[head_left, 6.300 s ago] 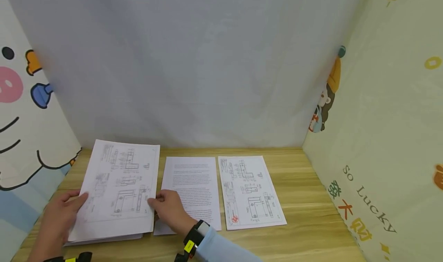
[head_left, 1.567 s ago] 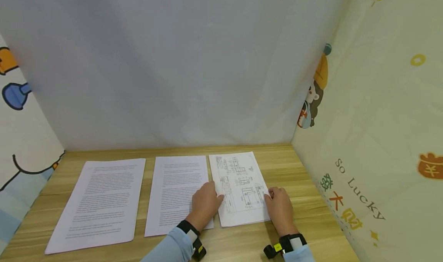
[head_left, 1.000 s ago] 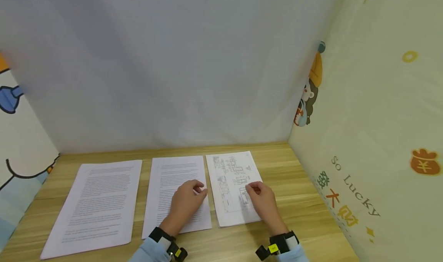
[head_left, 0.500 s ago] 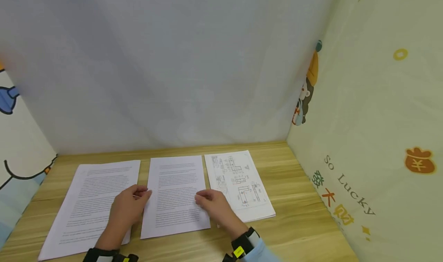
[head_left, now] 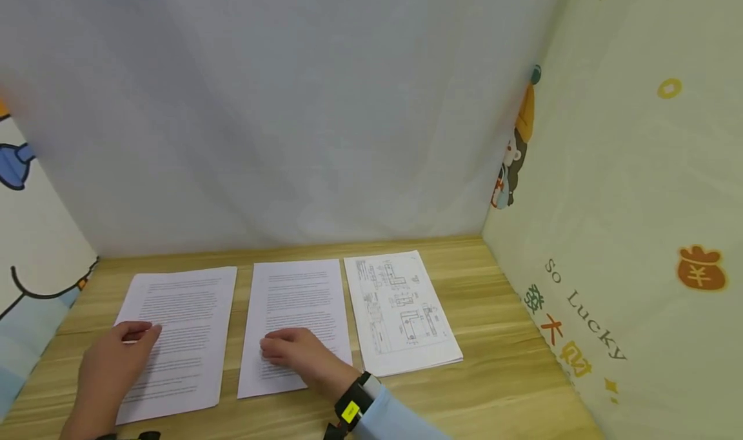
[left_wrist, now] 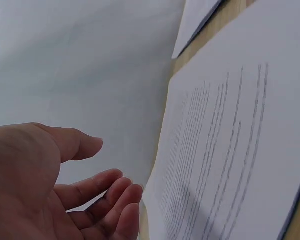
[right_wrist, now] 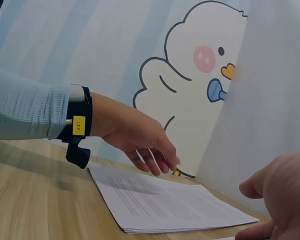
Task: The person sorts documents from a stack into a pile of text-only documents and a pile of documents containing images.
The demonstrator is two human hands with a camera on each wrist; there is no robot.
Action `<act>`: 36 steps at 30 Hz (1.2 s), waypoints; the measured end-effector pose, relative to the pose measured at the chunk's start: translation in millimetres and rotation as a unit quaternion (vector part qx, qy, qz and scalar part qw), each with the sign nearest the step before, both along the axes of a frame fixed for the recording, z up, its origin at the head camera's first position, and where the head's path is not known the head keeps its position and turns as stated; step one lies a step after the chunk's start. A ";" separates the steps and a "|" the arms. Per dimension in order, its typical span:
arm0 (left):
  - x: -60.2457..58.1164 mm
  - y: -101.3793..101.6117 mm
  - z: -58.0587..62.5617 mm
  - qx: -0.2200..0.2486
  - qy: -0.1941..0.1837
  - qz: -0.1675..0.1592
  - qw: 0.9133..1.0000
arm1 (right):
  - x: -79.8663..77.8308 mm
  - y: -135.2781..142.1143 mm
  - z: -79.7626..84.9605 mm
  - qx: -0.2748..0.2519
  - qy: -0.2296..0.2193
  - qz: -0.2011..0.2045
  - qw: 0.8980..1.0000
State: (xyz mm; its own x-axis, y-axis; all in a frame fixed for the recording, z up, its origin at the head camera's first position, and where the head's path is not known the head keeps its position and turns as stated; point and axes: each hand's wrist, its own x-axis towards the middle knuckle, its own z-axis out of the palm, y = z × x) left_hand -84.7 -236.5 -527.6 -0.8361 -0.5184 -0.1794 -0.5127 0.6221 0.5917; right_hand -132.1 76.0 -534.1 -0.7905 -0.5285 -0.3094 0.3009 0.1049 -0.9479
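Over the left part of a stack of printed text sheets, my left hand hovers with relaxed, slightly bent fingers and nothing between them. In the left wrist view, a gap shows between its thumb and fingers. My right hand is over the middle stack of text sheets, its fingers pointing left and holding nothing. In the right wrist view, the left hand appears above the left stack. To the right lies a stack of technical drawing sheets, apart from both hands.
All three paper stacks lie side by side on a wood-grain table. A plain grey-white curtain hangs behind it. Printed cartoon panels stand at the left and right. Each wrist carries a black camera strap.
Earlier the hands held a drawing stack at the left, then held the drawing stack at the right. They let go and moved leftward across the middle stack; the left hand is now over the left stack.
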 end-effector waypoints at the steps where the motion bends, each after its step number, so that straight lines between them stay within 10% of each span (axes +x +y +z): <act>1: 2.2 -6.2 -0.4 0.002 -0.013 0.009 1.000 | 0.2 -4.5 0.3 -0.008 -0.010 0.002 1.000; 13: 13.5 -49.4 -3.0 -0.018 -0.080 0.092 0.992 | 1.5 -40.6 3.4 -0.058 -0.086 0.018 0.994; 24: 21.1 -57.5 -13.1 -0.023 -0.157 0.066 0.985 | 3.4 -51.7 5.2 -0.082 -0.131 0.014 0.988; 36: 23.6 -54.2 -14.7 -0.017 -0.155 0.061 0.986 | 7.3 -58.0 7.2 -0.076 -0.137 0.032 0.987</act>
